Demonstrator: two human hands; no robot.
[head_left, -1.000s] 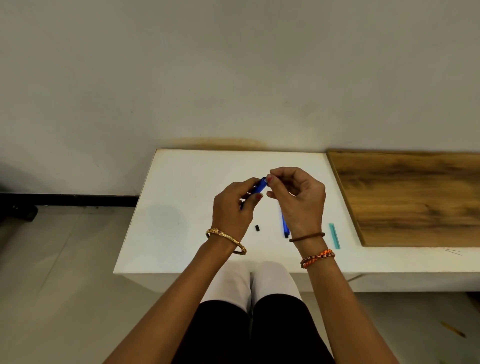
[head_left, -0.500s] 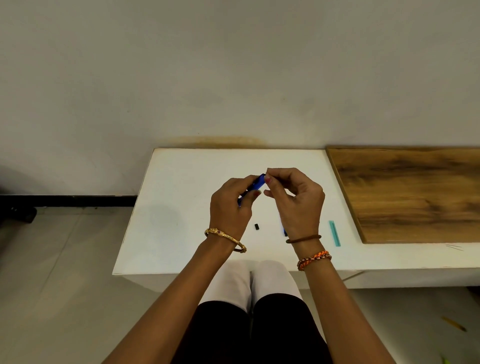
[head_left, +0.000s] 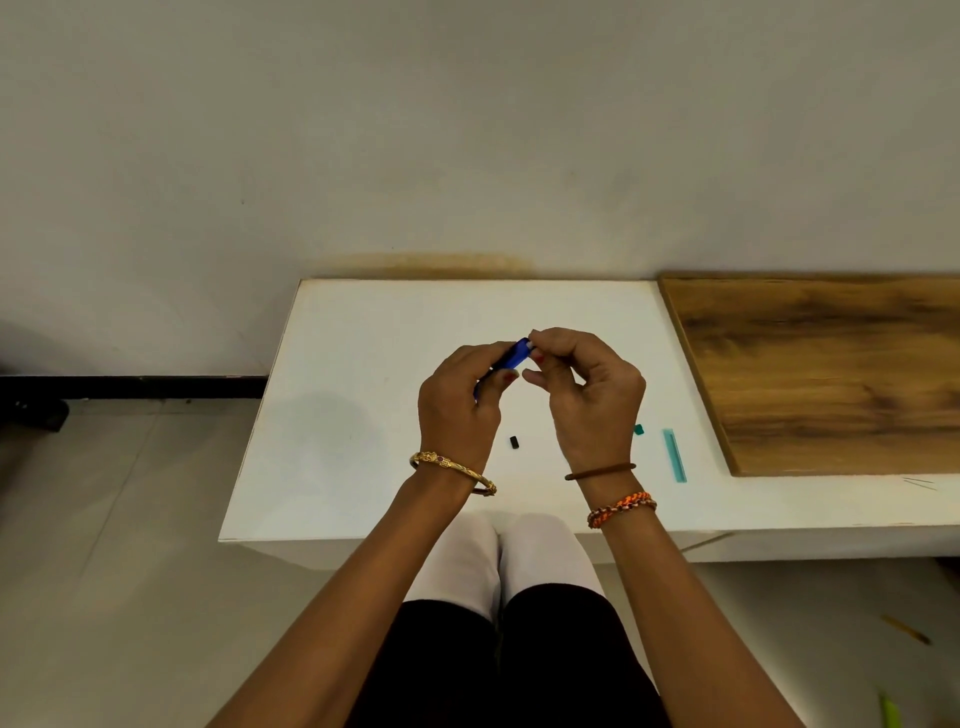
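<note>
Blue plastic shows between the two hands: a short blue pen piece (head_left: 517, 353), held in the air above the middle of the white table (head_left: 363, 415) and tilted, its upper end toward the right. The left hand (head_left: 457, 405) grips its lower part, fingers curled round it so that most of the barrel is hidden. The right hand (head_left: 592, 400) meets the upper tip with thumb and forefinger pressed together in a pinch, the other fingers curled loosely behind; whether a separate small part sits in that pinch cannot be told. On the table below the hands lies a small black piece (head_left: 515, 442), and to the right a teal bit (head_left: 638, 429) just beside the right wrist, then a teal strip (head_left: 674, 455). Further right, a wooden board (head_left: 831, 374) lies flat on the table. A gold bangle (head_left: 452, 467) circles the left wrist; a brown band (head_left: 600, 471) and an orange braided thread (head_left: 622, 508) circle the right.
</note>
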